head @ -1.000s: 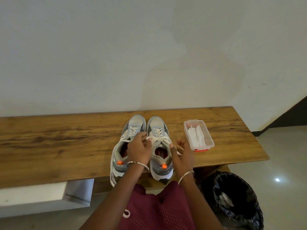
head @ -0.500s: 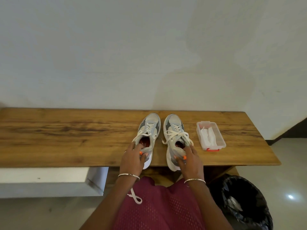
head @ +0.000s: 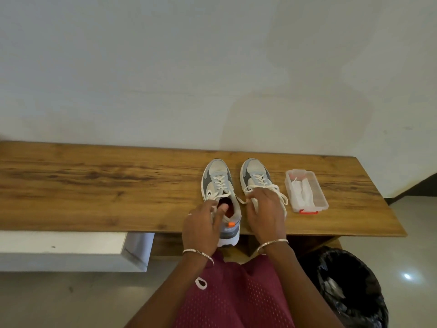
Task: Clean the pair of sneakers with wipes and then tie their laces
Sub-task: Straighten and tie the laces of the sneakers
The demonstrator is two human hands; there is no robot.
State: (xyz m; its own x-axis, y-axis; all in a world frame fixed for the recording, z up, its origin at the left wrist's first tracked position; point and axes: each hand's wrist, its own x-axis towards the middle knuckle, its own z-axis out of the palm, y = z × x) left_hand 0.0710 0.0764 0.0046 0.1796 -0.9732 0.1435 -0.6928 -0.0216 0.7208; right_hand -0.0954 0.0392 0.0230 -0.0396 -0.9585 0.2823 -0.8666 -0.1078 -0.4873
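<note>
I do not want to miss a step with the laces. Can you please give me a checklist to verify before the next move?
1. The left sneaker lies fully on the bench: not ok, its heel juts past the front edge.
2. The left hand grips that heel: ok.
3. The right sneaker stands upright: ok.
4. Its lace is tied: cannot tell, the right hand covers the knot.
5. The wipes box sits beside the right sneaker: ok.

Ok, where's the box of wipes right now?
In the head view, the clear wipes box sits on the wooden bench near its right end, just to the right of the right sneaker.
</note>
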